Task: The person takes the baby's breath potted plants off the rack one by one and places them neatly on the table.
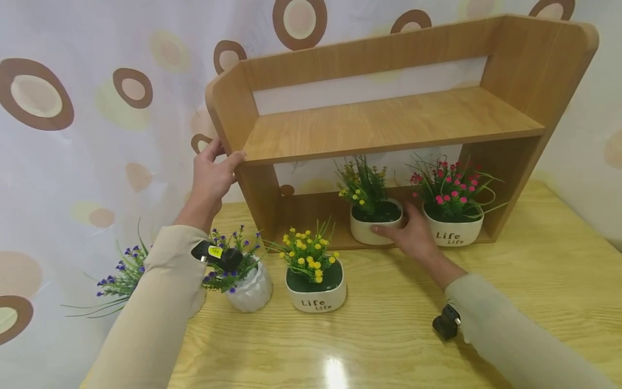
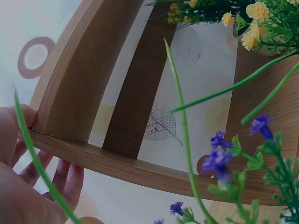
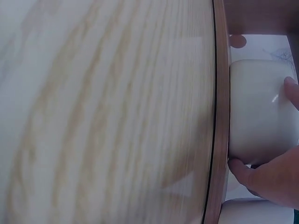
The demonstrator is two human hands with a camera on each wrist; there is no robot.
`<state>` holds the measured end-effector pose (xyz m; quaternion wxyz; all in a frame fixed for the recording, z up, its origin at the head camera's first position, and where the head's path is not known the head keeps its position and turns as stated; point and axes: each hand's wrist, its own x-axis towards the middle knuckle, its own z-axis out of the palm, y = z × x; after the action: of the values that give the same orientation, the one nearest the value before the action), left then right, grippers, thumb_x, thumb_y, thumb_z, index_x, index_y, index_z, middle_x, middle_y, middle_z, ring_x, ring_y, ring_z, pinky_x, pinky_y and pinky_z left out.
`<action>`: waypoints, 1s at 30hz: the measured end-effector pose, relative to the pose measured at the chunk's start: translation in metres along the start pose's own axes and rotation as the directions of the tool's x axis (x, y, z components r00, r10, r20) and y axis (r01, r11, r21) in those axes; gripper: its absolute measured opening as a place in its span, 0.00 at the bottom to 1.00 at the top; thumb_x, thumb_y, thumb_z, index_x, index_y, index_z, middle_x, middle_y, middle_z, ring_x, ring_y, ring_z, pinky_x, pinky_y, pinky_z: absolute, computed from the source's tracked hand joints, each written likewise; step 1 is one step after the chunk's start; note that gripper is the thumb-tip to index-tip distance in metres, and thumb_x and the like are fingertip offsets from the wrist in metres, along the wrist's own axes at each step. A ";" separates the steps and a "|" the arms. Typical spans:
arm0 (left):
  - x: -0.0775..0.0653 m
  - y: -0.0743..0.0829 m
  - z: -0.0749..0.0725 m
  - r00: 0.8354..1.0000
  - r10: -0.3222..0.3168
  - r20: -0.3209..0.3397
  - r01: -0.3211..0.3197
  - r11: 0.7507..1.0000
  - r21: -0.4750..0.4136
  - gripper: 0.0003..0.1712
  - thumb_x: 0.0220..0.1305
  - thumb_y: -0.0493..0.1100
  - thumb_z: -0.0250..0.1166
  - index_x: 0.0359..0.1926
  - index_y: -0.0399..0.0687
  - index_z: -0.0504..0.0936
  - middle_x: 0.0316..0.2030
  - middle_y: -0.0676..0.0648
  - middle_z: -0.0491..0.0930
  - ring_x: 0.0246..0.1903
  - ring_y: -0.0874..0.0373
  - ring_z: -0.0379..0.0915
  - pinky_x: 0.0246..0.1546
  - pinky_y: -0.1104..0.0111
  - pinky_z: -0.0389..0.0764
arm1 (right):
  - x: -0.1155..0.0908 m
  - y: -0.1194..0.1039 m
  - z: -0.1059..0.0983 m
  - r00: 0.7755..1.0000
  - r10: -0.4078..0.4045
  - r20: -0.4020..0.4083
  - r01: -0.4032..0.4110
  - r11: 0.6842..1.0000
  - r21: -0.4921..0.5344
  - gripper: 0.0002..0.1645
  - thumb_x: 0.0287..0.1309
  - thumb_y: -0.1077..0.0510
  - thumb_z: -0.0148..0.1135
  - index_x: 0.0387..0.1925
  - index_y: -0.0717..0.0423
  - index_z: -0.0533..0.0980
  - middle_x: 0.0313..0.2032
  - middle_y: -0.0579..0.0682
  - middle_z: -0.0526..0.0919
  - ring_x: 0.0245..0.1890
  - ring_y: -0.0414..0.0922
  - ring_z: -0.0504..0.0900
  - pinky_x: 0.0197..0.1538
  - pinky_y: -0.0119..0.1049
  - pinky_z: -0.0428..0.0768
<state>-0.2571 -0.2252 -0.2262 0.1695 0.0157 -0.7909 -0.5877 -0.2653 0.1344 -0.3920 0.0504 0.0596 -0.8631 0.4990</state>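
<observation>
White pot w/ small yellow flowers point(image 1: 362, 229) lies within the grip of the R hand point(image 1: 415, 235), on the lower board point(image 1: 311, 221) of the wooden shelf unit point(image 1: 389, 124), R of ctr. Grip: part-spread to fit the pot, holding it by its R end; thumb on the front face, fingers round the end (cf. right wrist view). Pink-flowered pot point(image 1: 454, 233), marked "Life", stands just R of this hand, same board. L hand point(image 1: 211, 181) grips the unit's L side panel point(image 1: 238, 102), thumb near the front edge, fingers round the outer side. On the tabletop point(image 1: 389, 324), in front of the unit: yellow-flowered pot point(image 1: 318, 298), also marked "Life"; to its L, purple-flowered pot point(image 1: 250, 292); farther L, a 2nd purple plant point(image 1: 126, 270), partly hidden by the L sleeve point(image 1: 150, 302). Bkgd: spotted cloth point(image 1: 170, 102).
</observation>
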 end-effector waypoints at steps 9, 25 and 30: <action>0.001 -0.002 0.000 1.000 0.004 0.004 -0.004 1.000 -0.002 0.32 0.70 0.45 0.62 0.73 0.58 0.68 0.60 0.43 0.67 0.65 0.45 0.67 0.60 0.45 0.74 | -0.002 -0.001 0.000 1.000 0.002 -0.005 -0.002 1.000 0.011 0.59 0.53 0.46 0.77 0.74 0.67 0.55 0.69 0.69 0.63 0.70 0.66 0.60 0.70 0.60 0.59; 0.001 -0.003 0.003 1.000 0.009 0.007 -0.009 1.000 0.005 0.33 0.70 0.45 0.61 0.74 0.58 0.67 0.62 0.44 0.67 0.65 0.44 0.66 0.61 0.44 0.73 | 0.001 0.005 -0.002 1.000 0.011 -0.006 -0.011 1.000 0.025 0.59 0.50 0.45 0.79 0.74 0.63 0.57 0.70 0.66 0.63 0.70 0.64 0.59 0.71 0.58 0.58; 0.001 -0.004 0.004 1.000 0.014 0.005 -0.014 1.000 0.003 0.32 0.70 0.45 0.62 0.74 0.57 0.67 0.61 0.43 0.67 0.65 0.44 0.67 0.61 0.44 0.72 | 0.002 0.007 -0.002 1.000 0.002 -0.013 -0.002 1.000 0.031 0.59 0.49 0.45 0.79 0.74 0.61 0.58 0.71 0.65 0.62 0.70 0.64 0.59 0.71 0.58 0.59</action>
<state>-0.2602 -0.2235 -0.2309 0.1714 0.0090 -0.7923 -0.5854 -0.2683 0.1396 -0.3969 0.0548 0.0562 -0.8548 0.5129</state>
